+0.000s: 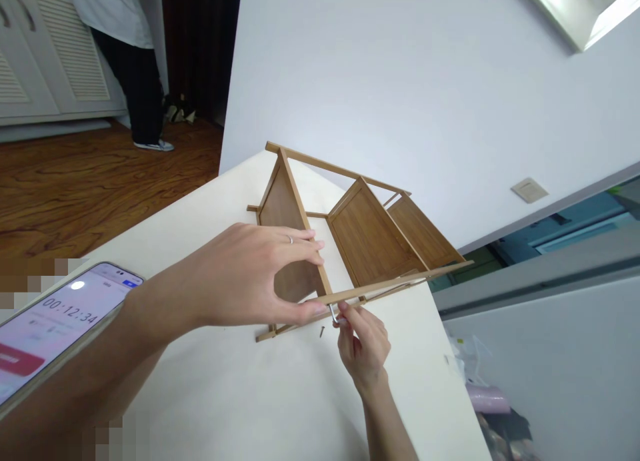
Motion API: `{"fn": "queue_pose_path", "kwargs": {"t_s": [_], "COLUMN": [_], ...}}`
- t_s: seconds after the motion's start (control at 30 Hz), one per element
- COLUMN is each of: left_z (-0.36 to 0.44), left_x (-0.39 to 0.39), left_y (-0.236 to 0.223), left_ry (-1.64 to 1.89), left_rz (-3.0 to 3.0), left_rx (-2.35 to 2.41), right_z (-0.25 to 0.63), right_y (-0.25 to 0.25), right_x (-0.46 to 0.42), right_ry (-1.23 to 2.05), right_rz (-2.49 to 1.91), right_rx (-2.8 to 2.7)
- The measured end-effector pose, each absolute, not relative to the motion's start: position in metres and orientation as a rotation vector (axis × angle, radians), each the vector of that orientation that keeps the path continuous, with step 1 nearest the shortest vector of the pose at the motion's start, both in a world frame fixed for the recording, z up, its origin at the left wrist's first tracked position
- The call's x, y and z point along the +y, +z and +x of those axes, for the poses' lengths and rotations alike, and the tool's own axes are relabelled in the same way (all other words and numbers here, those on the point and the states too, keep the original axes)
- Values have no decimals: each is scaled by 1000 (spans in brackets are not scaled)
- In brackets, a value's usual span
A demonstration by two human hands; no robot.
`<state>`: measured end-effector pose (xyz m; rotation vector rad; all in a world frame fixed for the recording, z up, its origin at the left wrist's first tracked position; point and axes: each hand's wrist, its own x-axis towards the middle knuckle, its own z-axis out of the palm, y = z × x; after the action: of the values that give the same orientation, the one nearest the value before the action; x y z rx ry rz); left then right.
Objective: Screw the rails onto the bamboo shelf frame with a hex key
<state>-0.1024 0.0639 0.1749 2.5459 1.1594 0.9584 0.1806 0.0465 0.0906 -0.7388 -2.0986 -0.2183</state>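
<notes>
A small wooden shelf rack (377, 231) lies on its side on the white table, its panels standing up between thin rails. My left hand (260, 268) grips the near corner, fingers over the edge of one panel and thumb against the front rail. Pinched in my right hand (364, 341) is a silver Allen key (333, 313), its end at the front rail just beside my left thumb. A loose screw (322, 331) lies on the table under that rail, left of my right hand.
On the left of the white table (240, 388) lies a phone (65, 321) showing a running timer. The wall (390, 81) stands behind the rack. A person (127, 61) in dark trousers stands by louvred cabinets at the back left. A pink roll (487, 399) is beyond the right edge.
</notes>
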Motion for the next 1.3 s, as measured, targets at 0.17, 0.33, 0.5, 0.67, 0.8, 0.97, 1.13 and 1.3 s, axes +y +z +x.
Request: {"fn": "queue_pose_path", "kwargs": {"t_s": [0.17,0.33,0.5,0.67,0.8,0.97,1.13,1.3], "left_z": [-101,-98,-91,-87,-88,-89,-88,-87], "left_x": [64,61,49,42,43,44,46,46], "left_y": [174,173,176,175,175,177,176,174], "left_ry": [980,995,919,868,858,862,859,862], "left_rz": [2581,2653,2748,2799,2784,2760,2766,2781], "left_rx": [1191,1225,1275,1288,1317,1332,1328,1311], "right_z": [175,172,168,165,163,159,160,160], "right_y": [91,93,98,105,103,92,92,98], "right_x": [39,38,41,35,32,33,33,31], "right_ry": [-187,-77,40,52,9,-122,-177,-144], "right_rz": [-766,-816,-828,-821,-847,-896,-916,-884], "right_rx": [-2095,-2081,-2054,-2071,-2085,-2104,-2140,-2186]}}
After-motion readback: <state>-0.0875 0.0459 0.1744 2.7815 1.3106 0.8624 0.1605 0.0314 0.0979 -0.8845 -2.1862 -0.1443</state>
